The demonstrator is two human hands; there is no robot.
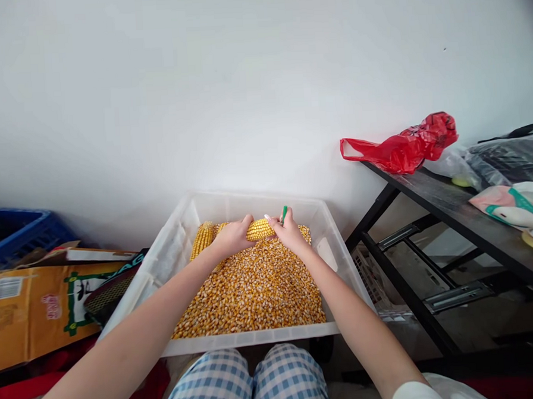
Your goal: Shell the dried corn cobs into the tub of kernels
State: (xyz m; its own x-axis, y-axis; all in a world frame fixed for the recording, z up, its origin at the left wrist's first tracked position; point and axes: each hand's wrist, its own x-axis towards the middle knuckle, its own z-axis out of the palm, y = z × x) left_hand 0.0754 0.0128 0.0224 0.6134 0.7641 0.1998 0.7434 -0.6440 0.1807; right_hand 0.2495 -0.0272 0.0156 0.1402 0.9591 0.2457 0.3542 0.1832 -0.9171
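Note:
A yellow corn cob (260, 229) lies sideways between my two hands, above a heap of loose corn kernels (257, 289). My left hand (234, 237) is wrapped round the cob's left end. At its other end, my right hand (289, 229) is closed round a small tool with a green handle (284, 214), its fingers against the cob; the tool's working end is hidden. Both hands are over a translucent plastic bin (180, 347) that holds the kernels. More whole cobs (202, 237) lie at the bin's back left, partly behind my left hand.
To the right stands a black table (454, 207) with a red plastic bag (407, 147) and other bags on it. On the left are a blue crate (31, 232) and an orange-brown cardboard box (31, 313). A white wall (243, 93) rises behind the bin.

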